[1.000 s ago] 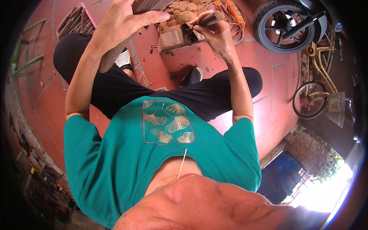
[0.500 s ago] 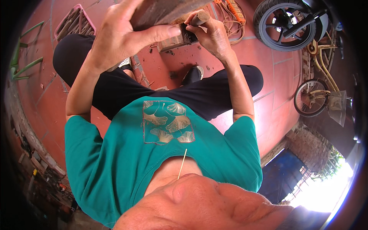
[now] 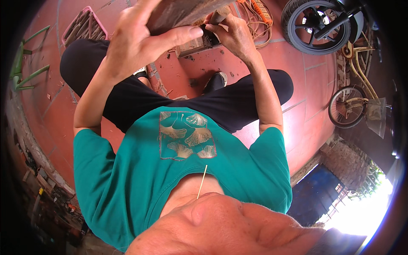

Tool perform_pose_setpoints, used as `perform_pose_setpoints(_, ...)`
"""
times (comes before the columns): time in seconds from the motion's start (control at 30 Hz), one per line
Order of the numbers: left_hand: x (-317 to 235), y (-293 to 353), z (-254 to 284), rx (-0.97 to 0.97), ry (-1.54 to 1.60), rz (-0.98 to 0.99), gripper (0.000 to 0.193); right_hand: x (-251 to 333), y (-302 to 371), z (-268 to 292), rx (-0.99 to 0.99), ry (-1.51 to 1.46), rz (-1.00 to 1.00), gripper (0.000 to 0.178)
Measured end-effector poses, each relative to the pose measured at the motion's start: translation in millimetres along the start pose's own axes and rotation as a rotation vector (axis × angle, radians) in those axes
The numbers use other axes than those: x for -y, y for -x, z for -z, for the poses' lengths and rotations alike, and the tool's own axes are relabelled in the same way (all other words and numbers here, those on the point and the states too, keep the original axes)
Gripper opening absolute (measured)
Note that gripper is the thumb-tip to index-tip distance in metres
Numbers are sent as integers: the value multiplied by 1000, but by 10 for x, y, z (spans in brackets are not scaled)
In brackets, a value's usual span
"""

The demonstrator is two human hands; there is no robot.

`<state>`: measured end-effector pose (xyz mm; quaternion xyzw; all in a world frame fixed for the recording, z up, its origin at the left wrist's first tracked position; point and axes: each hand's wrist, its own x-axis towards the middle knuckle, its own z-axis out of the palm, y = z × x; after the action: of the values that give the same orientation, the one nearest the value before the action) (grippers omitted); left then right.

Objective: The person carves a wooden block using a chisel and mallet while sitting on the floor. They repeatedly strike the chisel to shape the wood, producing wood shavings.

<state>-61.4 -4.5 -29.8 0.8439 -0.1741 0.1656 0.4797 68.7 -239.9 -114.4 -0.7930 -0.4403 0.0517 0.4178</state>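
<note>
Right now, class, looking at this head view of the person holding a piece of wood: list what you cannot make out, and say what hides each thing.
- Wood piece: its top is cut off by the picture's upper edge.
- Tool in the right hand: its working end is hidden behind the wood, so its kind is unclear.
- Left hand: fingers are behind the wood; only the thumb shows.
- Bicycle: bent and cropped at the rim.

top: teal short-sleeve tee (image 3: 140, 182), sleeves end above elbows | print: square chest panel of gold fan-shaped leaves (image 3: 187, 135), below the hands | legs: black trousers (image 3: 229, 100), between tee and hands | foot: dark shoe with pale edge (image 3: 216, 80) under right hand (image 3: 231, 36) | left hand (image 3: 138, 40), forearms: bare, no watch or rings seen
</note>
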Motion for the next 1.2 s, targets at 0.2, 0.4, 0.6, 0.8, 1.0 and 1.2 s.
perform_pose_setpoints(0.2, 39, -31, 50, 213, -91, 312, 93, -95, 23, -35, 13, -29, -13, 20)
perform_pose_setpoints(0.4, -69, 5, 110, -110, 53, 46, 99, 46, -32, -5, 29, -71, -68, 19)
perform_pose_setpoints(0.6, 55, 12, -14, 234, -195, 160, 95, -111, -36, -80, 4, 66, 48, 21)
perform_pose_setpoints(0.8, 6, -27, 105, 173, -56, 346, 94, 114, 37, 37, 29, -10, -26, 20)
perform_pose_setpoints(1.0, 181, 32, 113, 50, 23, 189, 92, 92, 101, 122, 36, -288, -167, 20)
perform_pose_setpoints(1.2, 102, -19, 38, -33, 132, -15, 95, 60, 116, -17, 10, -43, -24, 18)
